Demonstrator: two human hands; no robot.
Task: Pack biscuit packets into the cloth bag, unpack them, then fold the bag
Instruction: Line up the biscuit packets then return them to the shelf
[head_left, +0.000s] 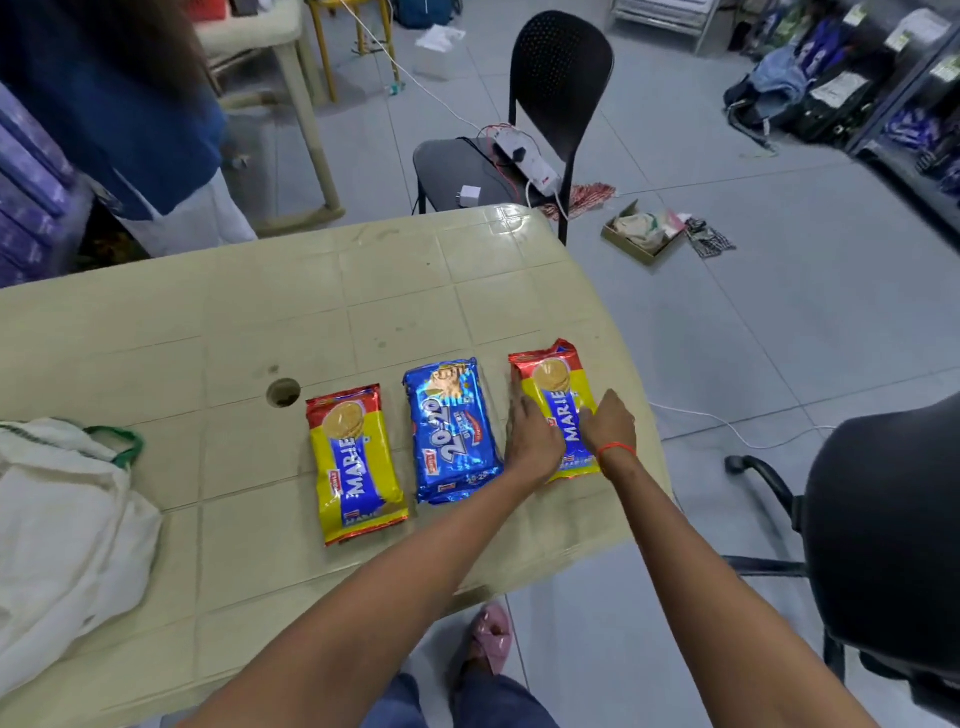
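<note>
Right-hand Marie packet (558, 410), near the table's (156, 322) right edge, pressed flat under left hand (535, 441) and right hand (608, 426), neither clenched nor gripping it: a sideways nudge could push it overboard.

A pale plastic tabletop (270, 312) with a moulded grid and a round hole (283, 392) near its centre carries three biscuit packets in a row: a yellow Marie packet (356, 465) at 6 o'clock, a blue 20-20 packet (451, 428) beside it, and another Marie packet (558, 402) at 4 o'clock. A white cloth bag (62, 535) lies at 8 o'clock.
</note>
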